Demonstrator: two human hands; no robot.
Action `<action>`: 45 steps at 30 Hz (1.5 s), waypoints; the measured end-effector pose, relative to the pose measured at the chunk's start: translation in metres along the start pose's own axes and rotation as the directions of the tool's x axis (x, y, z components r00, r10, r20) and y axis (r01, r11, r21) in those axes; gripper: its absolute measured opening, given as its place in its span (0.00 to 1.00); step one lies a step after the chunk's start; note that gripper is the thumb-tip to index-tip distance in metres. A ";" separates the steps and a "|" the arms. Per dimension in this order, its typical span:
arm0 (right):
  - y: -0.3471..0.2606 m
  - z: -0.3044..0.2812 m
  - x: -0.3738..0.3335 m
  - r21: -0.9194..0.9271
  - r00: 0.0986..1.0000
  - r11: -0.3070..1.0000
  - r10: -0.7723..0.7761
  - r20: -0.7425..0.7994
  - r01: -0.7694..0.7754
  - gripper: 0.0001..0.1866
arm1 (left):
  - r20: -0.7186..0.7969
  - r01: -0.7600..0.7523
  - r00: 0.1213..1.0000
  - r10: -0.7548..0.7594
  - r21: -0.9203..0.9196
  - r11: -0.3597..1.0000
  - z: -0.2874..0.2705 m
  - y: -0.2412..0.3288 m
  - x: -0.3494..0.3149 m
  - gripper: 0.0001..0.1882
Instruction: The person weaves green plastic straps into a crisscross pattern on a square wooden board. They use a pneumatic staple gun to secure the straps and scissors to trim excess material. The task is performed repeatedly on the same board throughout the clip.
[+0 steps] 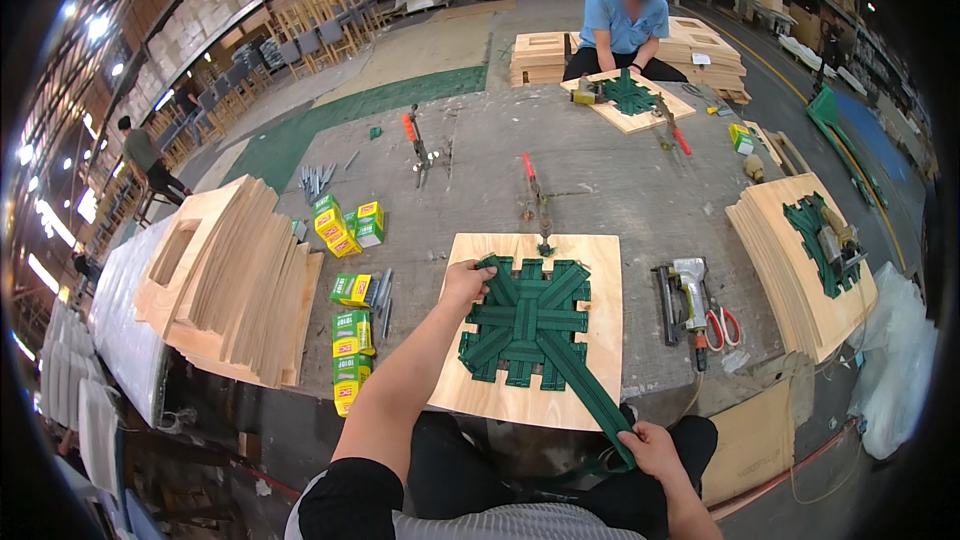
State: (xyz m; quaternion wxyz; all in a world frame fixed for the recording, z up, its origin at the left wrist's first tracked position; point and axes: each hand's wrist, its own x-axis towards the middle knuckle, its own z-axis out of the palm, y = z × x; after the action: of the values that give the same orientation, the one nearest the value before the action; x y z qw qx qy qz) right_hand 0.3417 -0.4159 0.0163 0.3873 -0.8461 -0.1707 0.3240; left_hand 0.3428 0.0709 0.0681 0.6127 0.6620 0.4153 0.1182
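Note:
A square plywood panel (590, 380) lies before me, bearing green webbing straps (527, 315) crossed over one another. One long strap (590, 385) runs diagonally from the panel's upper left, past its lower right edge, toward me. My left hand (468, 283) pinches the green webbing at the upper left corner of the woven patch. Beyond the panel's near right edge, my right hand (652, 448) grips the strap's free end, and the strap looks straight between the hands. A red-handled clamp (537, 205) stands at the panel's far edge.
A staple gun (690, 295) and red-handled scissors (722, 328) lie at the right. Staple boxes (352, 332) and metal staple strips (383, 300) sit left. Plywood stacks (225, 290) flank me, the right one (790, 270) carrying webbing and a tool. Across the table sits a co-worker (625, 25).

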 end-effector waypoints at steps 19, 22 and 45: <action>-0.256 0.083 0.204 -0.027 0.639 0.640 -0.768 -0.046 0.767 0.11 | 0.161 0.054 0.987 0.007 -0.371 0.927 -0.010 -0.030 -0.047 0.14; -0.261 0.086 0.213 -0.070 0.627 0.624 -0.779 0.017 0.778 0.11 | 0.172 0.076 0.985 -0.023 -0.311 0.947 -0.014 -0.025 -0.044 0.16; -0.291 0.122 0.279 -0.248 0.681 0.646 -0.726 0.095 0.722 0.07 | -0.257 -0.400 0.778 0.574 0.503 0.767 -0.017 -0.052 -0.010 0.09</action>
State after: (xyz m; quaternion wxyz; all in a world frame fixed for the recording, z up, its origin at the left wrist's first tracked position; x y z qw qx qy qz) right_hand 0.4522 -0.0122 0.0633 0.3682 -0.7533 -0.5335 0.1110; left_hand 0.3042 0.0715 0.0279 0.3044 0.8258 0.3549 0.3152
